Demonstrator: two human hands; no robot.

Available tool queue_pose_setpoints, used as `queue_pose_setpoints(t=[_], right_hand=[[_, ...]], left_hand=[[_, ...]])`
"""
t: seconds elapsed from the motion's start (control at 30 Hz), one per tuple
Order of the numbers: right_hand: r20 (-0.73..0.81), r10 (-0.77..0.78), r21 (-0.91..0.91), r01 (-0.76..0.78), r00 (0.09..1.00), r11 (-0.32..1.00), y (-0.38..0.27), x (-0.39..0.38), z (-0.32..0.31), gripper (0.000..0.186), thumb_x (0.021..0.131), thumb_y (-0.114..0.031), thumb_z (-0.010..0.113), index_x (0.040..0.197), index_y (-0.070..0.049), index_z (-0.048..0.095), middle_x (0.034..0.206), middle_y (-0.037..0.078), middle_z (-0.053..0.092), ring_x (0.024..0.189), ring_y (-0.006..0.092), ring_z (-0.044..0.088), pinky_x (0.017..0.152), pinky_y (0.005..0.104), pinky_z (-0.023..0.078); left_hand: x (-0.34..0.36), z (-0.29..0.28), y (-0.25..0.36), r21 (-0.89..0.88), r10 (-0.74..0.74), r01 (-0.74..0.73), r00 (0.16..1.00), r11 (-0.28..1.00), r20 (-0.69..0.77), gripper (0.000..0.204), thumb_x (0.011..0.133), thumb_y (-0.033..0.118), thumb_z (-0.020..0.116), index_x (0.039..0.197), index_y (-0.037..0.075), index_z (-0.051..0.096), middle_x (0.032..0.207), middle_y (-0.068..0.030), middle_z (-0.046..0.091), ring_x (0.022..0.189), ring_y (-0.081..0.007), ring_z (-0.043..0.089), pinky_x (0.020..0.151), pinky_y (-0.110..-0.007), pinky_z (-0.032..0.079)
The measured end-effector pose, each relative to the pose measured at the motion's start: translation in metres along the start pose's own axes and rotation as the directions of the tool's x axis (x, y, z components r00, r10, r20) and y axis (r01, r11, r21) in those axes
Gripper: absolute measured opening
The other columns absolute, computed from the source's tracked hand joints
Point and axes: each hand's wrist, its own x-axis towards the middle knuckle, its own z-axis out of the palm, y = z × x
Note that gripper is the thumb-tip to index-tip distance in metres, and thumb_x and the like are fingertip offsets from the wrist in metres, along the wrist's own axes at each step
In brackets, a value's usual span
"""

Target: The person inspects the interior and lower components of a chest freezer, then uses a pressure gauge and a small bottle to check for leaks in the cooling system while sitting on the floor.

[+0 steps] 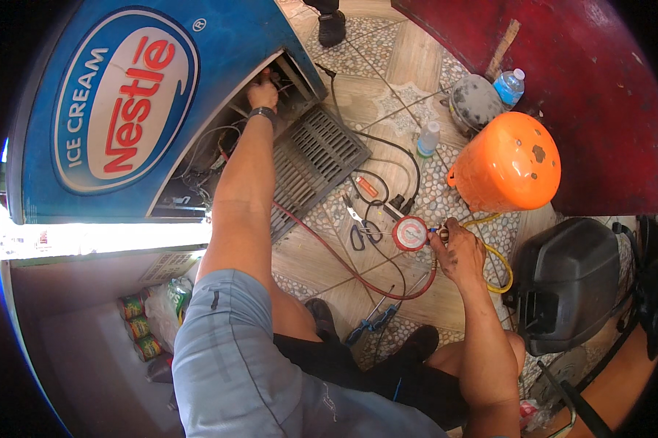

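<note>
My left hand (263, 93) reaches into the open lower compartment of the blue ice-cream freezer (81, 87), its fingers curled at pipework I cannot make out clearly. A removed grille (320, 150) rests just below the opening. My right hand (457, 252) grips the valve end of a gauge manifold (411, 233) with a red-rimmed dial. A red hose (329, 259) runs from the gauge toward the compartment, and a yellow hose (500, 274) loops out beside my right hand. Scissors (357, 235), an orange lighter (367, 187) and blue-handled screwdrivers (365, 328) lie on the tiled floor.
An orange cylinder (504, 157) stands at right, near a dusty metal pot (471, 102) and two bottles (509, 86), (427, 139). A black hard case (570, 285) sits lower right, a red panel (577, 58) behind. Someone's shoe (331, 28) is at the top. Cans (135, 317) sit lower left.
</note>
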Motion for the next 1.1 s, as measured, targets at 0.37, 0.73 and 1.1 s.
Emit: queue_pose_setpoints(t=[0.37,0.73,1.1], right_hand=[[0.051,0.064,-0.001,-0.064,0.997,0.998,0.012,0.005,0.001,0.042,0.092,-0.040,0.071,0.108,-0.003,0.062,0.096,0.022,0.074,0.096,0.0420,0.071,0.084,0.0525,0.053],[0.029,0.048,0.047,-0.050,0.998,0.998,0.004,0.010,-0.007,0.046,0.093,-0.045,0.068,0.109,-0.002,0.060,0.100,0.024,0.074,0.097,0.0445,0.071,0.086,0.0540,0.053],[0.056,0.081,0.054,-0.084,0.995,0.995,-0.010,0.008,-0.004,0.044,0.095,-0.042,0.066,0.114,-0.002,0.061,0.102,0.023,0.075,0.098,0.0449,0.070,0.088,0.0542,0.052]], left_hand=[[-0.055,-0.033,0.003,0.062,-0.099,0.092,0.987,0.994,0.123,0.087,0.097,0.050,0.069,0.159,0.000,0.032,0.163,-0.0216,0.035,0.148,-0.0373,0.036,0.118,-0.047,0.035],[-0.359,-0.089,0.031,0.116,-0.497,0.775,0.275,0.621,0.823,0.096,0.094,0.066,0.063,0.158,0.006,0.025,0.141,-0.0202,0.049,0.122,-0.0384,0.062,0.104,-0.052,0.052],[-0.397,-0.073,0.017,0.193,-0.440,0.755,0.139,0.627,0.887,0.075,0.096,0.069,0.059,0.136,0.005,0.060,0.133,-0.0109,0.062,0.119,-0.0208,0.061,0.105,-0.041,0.048]])
